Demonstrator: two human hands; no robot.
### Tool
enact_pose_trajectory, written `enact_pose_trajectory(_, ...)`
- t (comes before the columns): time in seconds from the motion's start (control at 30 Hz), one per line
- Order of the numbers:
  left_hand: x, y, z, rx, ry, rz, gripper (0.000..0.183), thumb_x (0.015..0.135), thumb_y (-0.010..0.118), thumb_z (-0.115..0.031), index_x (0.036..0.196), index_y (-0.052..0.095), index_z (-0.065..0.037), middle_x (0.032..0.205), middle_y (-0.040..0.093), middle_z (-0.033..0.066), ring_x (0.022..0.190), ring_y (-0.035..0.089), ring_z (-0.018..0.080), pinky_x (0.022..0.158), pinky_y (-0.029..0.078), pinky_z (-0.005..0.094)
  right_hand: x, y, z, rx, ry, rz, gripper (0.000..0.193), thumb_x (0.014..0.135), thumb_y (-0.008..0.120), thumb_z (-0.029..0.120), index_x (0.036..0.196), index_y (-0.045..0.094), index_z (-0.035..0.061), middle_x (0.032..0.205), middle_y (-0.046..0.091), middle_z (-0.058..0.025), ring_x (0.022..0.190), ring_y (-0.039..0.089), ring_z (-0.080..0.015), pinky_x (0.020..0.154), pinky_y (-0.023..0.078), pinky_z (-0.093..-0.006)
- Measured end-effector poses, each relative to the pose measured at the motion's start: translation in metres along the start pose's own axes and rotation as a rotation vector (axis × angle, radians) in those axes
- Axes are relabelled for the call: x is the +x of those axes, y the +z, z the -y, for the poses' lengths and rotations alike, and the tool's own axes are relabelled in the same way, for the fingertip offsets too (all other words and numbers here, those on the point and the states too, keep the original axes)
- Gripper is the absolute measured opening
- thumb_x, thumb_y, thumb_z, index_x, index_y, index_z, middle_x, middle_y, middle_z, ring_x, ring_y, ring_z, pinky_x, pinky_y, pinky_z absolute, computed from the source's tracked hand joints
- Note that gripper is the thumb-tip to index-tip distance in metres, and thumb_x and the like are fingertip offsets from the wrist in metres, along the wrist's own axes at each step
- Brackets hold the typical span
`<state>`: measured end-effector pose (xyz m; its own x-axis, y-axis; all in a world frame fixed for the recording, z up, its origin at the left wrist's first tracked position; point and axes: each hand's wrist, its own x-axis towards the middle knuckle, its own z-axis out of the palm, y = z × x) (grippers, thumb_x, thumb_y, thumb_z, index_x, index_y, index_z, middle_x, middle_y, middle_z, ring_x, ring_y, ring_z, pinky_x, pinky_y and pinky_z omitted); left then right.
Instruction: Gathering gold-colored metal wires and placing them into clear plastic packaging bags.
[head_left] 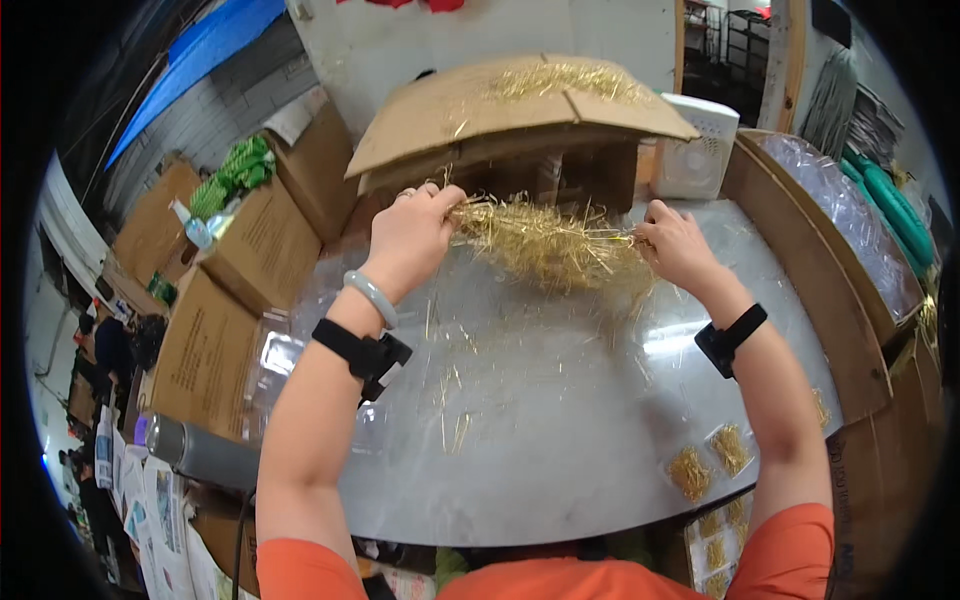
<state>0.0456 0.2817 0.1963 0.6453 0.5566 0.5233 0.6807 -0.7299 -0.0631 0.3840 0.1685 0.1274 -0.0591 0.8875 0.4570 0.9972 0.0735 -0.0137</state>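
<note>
A loose bunch of thin golden strands (545, 245) is stretched between my two hands above a shiny metal table (560, 440). My left hand (412, 235) grips the bunch's left end; its wrist wears a pale bangle and a black strap. My right hand (675, 243) pinches the right end and also wears a black wrist strap. Stray golden strands (450, 385) lie scattered on the table below. Two small clear packets of golden strands (710, 462) lie near the table's front right edge.
A cardboard box (520, 115) with open flaps and more golden strands on top stands behind the table. A white perforated box (697, 145) sits to its right. Stacked cartons (215, 320) line the left side. A wooden tray with clear plastic (830, 220) is at right.
</note>
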Motion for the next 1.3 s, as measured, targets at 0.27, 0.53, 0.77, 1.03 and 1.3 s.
enact_pose_trajectory(0.27,0.059,-0.060,-0.039,-0.021,0.074,-0.206,0.022,0.090,0.060,-0.020,0.111,0.064,-0.013,0.103,0.066,0.0124,0.097,0.063,0.0338,0.083,0.049,0.0431,-0.001,-0.003,-0.010,0.831,0.357,0.102,0.037,0.075,0.070,0.010,0.111,0.068,0.0024,0.114,0.056,-0.0131,0.107,0.056,-0.0252,0.094,0.045,-0.0329)
enact_pose_trajectory(0.53,0.081,-0.086,-0.105,0.079,0.212,-0.265,0.021,0.093,0.058,-0.019,0.112,0.062,-0.011,0.105,0.067,0.0139,0.099,0.063,0.0349,0.083,0.051,0.0434,-0.002,0.051,0.066,1.075,0.502,-0.019,0.041,0.072,0.072,0.023,0.109,0.067,0.0051,0.108,0.064,-0.0168,0.097,0.063,-0.0249,0.085,0.050,-0.0357)
enact_pose_trajectory(0.77,0.041,-0.122,-0.022,-0.063,0.079,-0.327,0.021,0.085,0.065,-0.015,0.106,0.066,-0.012,0.105,0.067,0.0101,0.096,0.065,0.0315,0.083,0.053,0.0395,0.012,-0.065,0.033,0.334,0.127,-0.337,0.031,0.073,0.071,0.018,0.101,0.065,0.0079,0.100,0.061,-0.0116,0.096,0.061,-0.0298,0.082,0.049,-0.0408)
enact_pose_trajectory(1.03,-0.020,-0.042,-0.024,-0.130,-0.038,-0.249,0.021,0.083,0.060,-0.011,0.102,0.065,-0.017,0.102,0.065,0.0067,0.102,0.063,0.0290,0.083,0.053,0.0413,0.026,-0.062,0.014,-0.151,-0.007,-0.208,0.033,0.072,0.073,0.018,0.103,0.064,0.0124,0.106,0.058,-0.0075,0.108,0.057,-0.0273,0.086,0.046,-0.0422)
enact_pose_trajectory(1.3,-0.022,-0.033,-0.033,-0.032,-0.103,-0.018,0.025,0.082,0.062,-0.012,0.107,0.065,-0.014,0.103,0.067,0.0089,0.099,0.063,0.0316,0.085,0.051,0.0414,0.033,-0.039,0.002,-0.077,0.069,-0.228,0.023,0.078,0.070,0.016,0.100,0.066,0.0116,0.107,0.058,-0.0072,0.110,0.055,-0.0270,0.088,0.048,-0.0430)
